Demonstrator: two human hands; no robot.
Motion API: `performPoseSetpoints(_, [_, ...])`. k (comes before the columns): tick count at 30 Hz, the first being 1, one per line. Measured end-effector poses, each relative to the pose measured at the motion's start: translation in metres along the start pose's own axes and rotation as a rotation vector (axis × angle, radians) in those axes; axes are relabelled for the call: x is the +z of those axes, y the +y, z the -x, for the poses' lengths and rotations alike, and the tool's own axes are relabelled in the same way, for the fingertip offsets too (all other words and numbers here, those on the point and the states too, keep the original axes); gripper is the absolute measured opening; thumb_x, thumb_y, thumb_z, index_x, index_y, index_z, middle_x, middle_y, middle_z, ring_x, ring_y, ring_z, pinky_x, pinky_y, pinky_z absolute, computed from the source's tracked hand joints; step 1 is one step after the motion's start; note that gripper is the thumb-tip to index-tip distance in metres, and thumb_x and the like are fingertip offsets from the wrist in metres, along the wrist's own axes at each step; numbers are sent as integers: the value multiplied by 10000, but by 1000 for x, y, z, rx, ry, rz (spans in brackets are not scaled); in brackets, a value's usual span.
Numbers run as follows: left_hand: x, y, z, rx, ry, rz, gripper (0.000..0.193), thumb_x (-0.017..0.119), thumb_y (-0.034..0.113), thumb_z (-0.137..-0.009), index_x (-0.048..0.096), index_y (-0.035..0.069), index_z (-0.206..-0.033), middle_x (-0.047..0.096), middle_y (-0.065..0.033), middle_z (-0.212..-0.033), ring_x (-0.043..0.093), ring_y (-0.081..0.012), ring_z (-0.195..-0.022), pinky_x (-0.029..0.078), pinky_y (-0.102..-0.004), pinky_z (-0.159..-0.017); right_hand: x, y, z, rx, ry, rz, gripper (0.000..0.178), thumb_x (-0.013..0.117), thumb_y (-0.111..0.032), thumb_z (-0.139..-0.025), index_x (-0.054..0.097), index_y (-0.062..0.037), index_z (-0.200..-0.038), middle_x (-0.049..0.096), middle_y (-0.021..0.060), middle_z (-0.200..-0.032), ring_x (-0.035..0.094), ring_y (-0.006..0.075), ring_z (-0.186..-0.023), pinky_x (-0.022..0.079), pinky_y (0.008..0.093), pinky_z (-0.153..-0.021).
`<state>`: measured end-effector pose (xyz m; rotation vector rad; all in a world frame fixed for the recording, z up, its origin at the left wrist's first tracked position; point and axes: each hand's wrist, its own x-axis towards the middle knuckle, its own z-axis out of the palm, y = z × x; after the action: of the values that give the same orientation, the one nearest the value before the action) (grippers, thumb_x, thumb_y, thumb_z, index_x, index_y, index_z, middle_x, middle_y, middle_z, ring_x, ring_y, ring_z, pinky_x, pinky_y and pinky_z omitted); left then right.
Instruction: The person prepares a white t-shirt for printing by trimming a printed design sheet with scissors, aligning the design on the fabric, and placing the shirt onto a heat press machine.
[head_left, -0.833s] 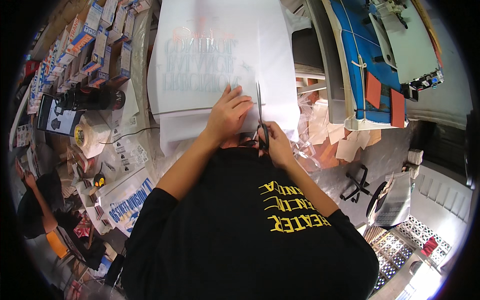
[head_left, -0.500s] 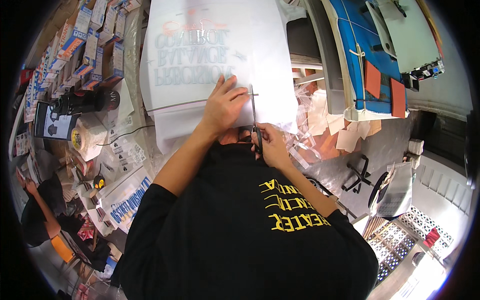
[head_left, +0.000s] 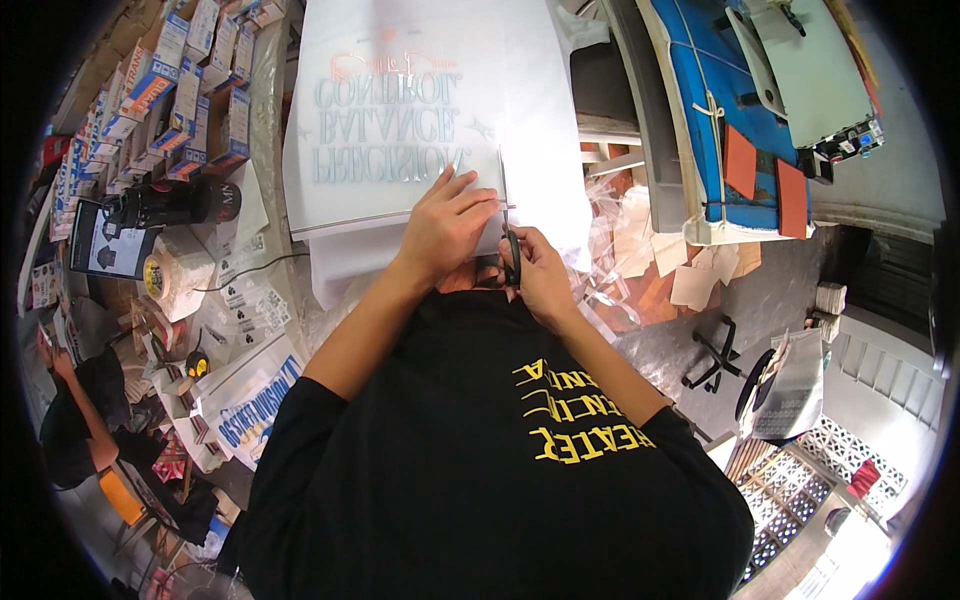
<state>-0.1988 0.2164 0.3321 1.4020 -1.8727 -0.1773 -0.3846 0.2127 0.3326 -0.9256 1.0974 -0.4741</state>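
Note:
A translucent sheet with mirrored lettering (head_left: 390,130) lies over a white garment (head_left: 345,265), which looks like a T-shirt. My left hand (head_left: 447,228) rests on the sheet's near part below the lettering, fingers stretched out and flat. Just right of it, my right hand (head_left: 538,278) grips a pair of black-handled scissors (head_left: 515,255) by the loops. Their blades point away from me along the sheet's right side, past its near edge. Glare there hides the exact line of the cut.
On the left stand stacked boxes (head_left: 225,125), a dark bottle (head_left: 175,203), a phone-like screen (head_left: 110,243) and a tape roll (head_left: 155,278). A co-worker (head_left: 85,420) sits at far left. Beyond the right edge are a blue-topped press (head_left: 700,110) and scattered paper pieces (head_left: 695,280).
My right hand and the scissors have moved slightly forward, away from me, along the sheet. The sheet's near edge has shifted a little toward me. My left hand stays nearly in place.

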Motion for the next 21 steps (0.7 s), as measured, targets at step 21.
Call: performPoseSetpoints(21, [-14, 13, 1, 25, 52, 38, 130, 668, 51, -766, 699, 62, -892, 702, -55, -1022, 655, -317, -1053, 479, -519, -995, 5, -13, -12, 36, 93, 99, 371, 634, -224, -961, 548, 1, -1244, 585, 14, -699, 513, 67, -517, 379, 236, -436])
